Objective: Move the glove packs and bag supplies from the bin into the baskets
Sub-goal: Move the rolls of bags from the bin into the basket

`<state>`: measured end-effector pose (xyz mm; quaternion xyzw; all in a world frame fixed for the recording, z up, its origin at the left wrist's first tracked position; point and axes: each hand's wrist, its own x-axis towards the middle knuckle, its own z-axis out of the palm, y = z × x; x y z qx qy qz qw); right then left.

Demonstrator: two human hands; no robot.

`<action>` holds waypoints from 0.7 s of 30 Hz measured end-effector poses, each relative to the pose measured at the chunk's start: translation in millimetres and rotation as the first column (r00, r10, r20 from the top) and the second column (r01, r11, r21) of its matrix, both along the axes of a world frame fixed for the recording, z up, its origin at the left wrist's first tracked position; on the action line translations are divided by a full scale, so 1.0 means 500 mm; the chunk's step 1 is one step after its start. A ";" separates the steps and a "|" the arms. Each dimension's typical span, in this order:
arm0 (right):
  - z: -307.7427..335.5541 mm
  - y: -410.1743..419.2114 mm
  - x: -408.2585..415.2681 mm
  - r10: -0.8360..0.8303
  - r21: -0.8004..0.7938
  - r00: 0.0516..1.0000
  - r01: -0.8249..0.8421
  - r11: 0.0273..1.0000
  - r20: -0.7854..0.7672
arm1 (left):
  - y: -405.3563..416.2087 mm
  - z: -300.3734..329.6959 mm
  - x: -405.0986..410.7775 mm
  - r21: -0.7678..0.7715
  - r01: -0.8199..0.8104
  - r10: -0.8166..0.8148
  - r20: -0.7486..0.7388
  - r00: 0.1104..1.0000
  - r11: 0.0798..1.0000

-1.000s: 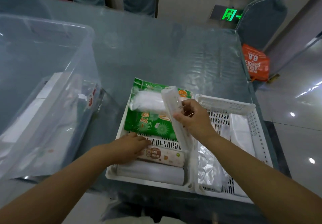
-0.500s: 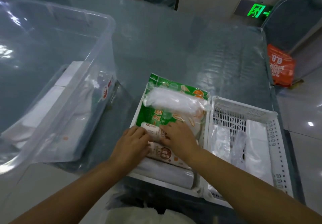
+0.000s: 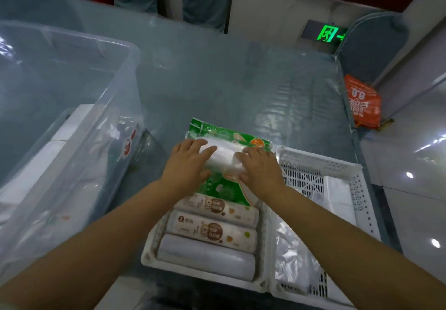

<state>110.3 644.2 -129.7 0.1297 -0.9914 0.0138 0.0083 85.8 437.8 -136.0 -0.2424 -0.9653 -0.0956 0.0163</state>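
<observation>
Two white perforated baskets stand side by side near the table's front edge. The left basket (image 3: 147, 256) holds a green pack (image 3: 226, 186), two beige printed rolls (image 3: 212, 231) and a plain grey roll (image 3: 205, 256). A white clear-wrapped pack (image 3: 224, 159) lies across the green pack. My left hand (image 3: 188, 162) grips its left end and my right hand (image 3: 259, 167) grips its right end. The right basket (image 3: 321, 165) holds clear plastic bags (image 3: 292, 249) and a white pack (image 3: 337, 196). A large clear bin (image 3: 72, 126) on the left holds white packs.
The table (image 3: 217, 80) is covered in a wrinkled clear sheet. An orange bag (image 3: 362, 103) lies beyond its right edge on the glossy floor. Covered chairs stand at the far side. A green exit sign glows low on the wall.
A second beige roll now lies in the left basket beside the first. Both hands moved from the rolls up to the white pack on the green pack.
</observation>
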 end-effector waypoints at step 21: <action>-0.022 0.023 0.063 0.203 0.057 0.976 -0.199 0.978 -0.083 | -0.017 -0.035 0.026 -0.034 0.182 -0.182 0.012 0.983 0.983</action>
